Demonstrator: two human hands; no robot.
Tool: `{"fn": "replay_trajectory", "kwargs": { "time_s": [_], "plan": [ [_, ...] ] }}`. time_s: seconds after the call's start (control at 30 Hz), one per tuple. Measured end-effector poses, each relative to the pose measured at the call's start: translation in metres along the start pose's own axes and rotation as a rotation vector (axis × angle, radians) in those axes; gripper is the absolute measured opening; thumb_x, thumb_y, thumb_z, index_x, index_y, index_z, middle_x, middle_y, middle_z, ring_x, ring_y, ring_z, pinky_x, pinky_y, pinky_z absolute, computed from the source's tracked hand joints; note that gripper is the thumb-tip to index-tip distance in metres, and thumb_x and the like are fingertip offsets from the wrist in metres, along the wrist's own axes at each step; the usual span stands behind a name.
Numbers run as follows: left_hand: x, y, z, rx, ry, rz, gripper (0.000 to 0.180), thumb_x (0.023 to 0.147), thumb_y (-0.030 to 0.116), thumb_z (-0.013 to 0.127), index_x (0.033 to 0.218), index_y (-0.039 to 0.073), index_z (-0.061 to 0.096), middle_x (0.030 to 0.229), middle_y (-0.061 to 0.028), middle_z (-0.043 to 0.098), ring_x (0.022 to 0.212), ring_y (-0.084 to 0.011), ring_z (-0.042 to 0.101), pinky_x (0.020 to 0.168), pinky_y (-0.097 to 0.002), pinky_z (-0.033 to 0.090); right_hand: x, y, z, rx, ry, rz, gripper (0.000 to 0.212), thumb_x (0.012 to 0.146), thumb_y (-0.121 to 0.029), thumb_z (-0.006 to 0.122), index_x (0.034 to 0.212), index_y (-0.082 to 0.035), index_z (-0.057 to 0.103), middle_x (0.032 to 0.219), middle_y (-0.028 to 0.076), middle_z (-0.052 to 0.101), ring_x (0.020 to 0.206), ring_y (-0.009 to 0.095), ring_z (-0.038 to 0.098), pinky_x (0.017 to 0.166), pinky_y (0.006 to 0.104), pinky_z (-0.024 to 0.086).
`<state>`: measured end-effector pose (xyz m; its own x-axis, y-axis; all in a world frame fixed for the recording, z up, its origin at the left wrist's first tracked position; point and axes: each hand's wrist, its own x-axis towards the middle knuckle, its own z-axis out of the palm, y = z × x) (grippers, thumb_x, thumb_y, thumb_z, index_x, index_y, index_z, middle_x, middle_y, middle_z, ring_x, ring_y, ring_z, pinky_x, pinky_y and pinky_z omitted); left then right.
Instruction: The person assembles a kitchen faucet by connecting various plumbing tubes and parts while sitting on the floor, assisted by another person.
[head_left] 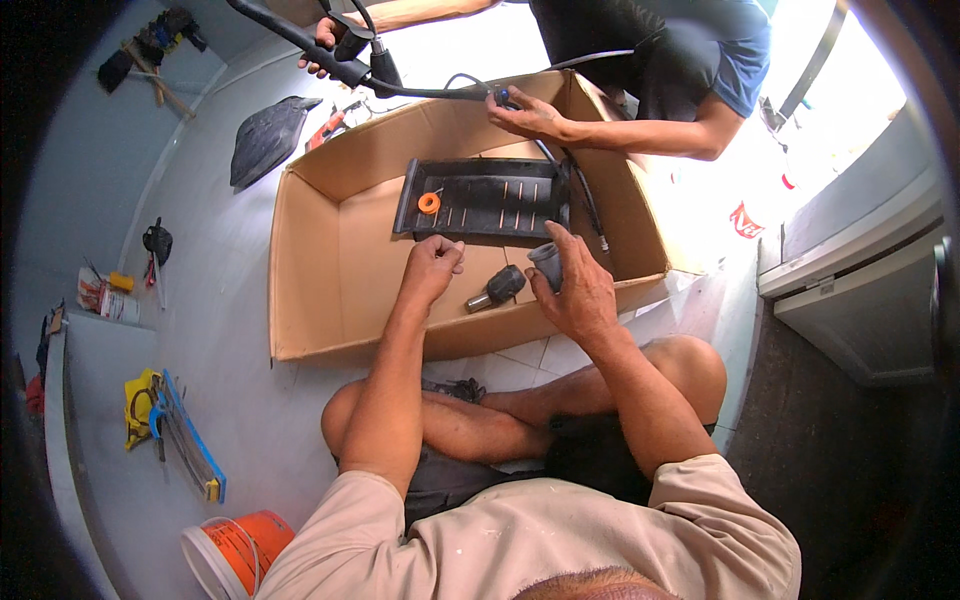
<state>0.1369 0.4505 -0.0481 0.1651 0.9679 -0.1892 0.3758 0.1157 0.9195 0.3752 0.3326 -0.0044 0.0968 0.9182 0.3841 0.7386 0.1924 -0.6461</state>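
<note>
My right hand (580,290) grips a grey, hollow, cup-like fitting (546,262) between thumb and fingers, its round mouth facing up. Over the cardboard box (305,300), my left hand (435,268) is closed with the fingertips pinched together; whatever is in them is too small to make out. Between my hands, by the near wall of the box, lies a short dark cylindrical piece with a shiny metal end (497,290). Just beyond, a black slotted tray (480,200) lies in the box, and an orange ring-shaped roll (429,203) rests on it.
Across the box a crouching co-worker's hands (528,115) hold a black hose (440,93) with fittings. A black bag-like thing (268,138) lies at far left. A blue hacksaw (190,435) and an orange-white bucket (235,555) sit at near left; a pale cabinet (865,310) stands right.
</note>
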Motion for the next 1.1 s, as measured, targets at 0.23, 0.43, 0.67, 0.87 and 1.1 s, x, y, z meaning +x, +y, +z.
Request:
{"fn": "replay_trajectory", "kwargs": {
  "time_s": [0.23,0.43,0.67,0.87,1.1],
  "plan": [
    [0.002,-0.006,-0.004,0.03,-0.018,0.03,0.022,0.097,0.026,0.068,0.089,0.005,0.065,0.08,-0.003,0.067,0.072,-0.0108,0.064,0.064,-0.0267,0.047,0.001,-0.003,0.003,-0.008,-0.017,-0.001,0.067,0.084,-0.022,0.073,0.144,-0.01,0.044,0.113,0.019,0.062,0.098,0.04,0.066,0.082,0.0482,0.054],
    [0.005,-0.007,0.001,0.081,0.045,0.068,0.026,0.093,0.023,0.071,0.081,0.0,0.066,0.071,-0.0069,0.067,0.064,-0.0146,0.063,0.064,-0.0323,0.05,0.001,-0.006,0.0,0.01,-0.002,-0.013,0.067,0.084,-0.02,0.074,0.143,-0.011,0.044,0.114,0.02,0.063,0.098,0.04,0.067,0.083,0.0474,0.055],
    [0.006,-0.015,0.001,0.05,0.05,0.103,0.022,0.093,0.019,0.07,0.081,0.001,0.066,0.07,-0.0073,0.068,0.066,-0.0162,0.066,0.065,-0.0333,0.051,0.0,-0.007,0.002,0.0,0.002,-0.028,0.064,0.085,-0.019,0.073,0.142,-0.01,0.045,0.112,0.019,0.063,0.097,0.04,0.066,0.082,0.0476,0.054],
    [0.003,-0.01,0.004,0.126,0.055,0.125,0.021,0.093,0.018,0.07,0.08,0.002,0.066,0.071,-0.0081,0.068,0.066,-0.017,0.065,0.065,-0.0345,0.051,0.0,-0.006,0.001,0.004,0.02,-0.06,0.063,0.085,-0.019,0.072,0.142,-0.009,0.045,0.109,0.019,0.063,0.097,0.04,0.066,0.081,0.0477,0.054],
    [0.007,-0.009,0.002,0.233,0.098,0.193,0.03,0.09,0.026,0.074,0.073,0.003,0.065,0.066,-0.0087,0.066,0.063,-0.0193,0.062,0.063,-0.0366,0.049,0.0,-0.001,0.0,-0.011,-0.022,-0.021,0.07,0.081,-0.017,0.075,0.143,-0.009,0.045,0.115,0.02,0.062,0.103,0.041,0.064,0.086,0.0473,0.053]
  ]
}}
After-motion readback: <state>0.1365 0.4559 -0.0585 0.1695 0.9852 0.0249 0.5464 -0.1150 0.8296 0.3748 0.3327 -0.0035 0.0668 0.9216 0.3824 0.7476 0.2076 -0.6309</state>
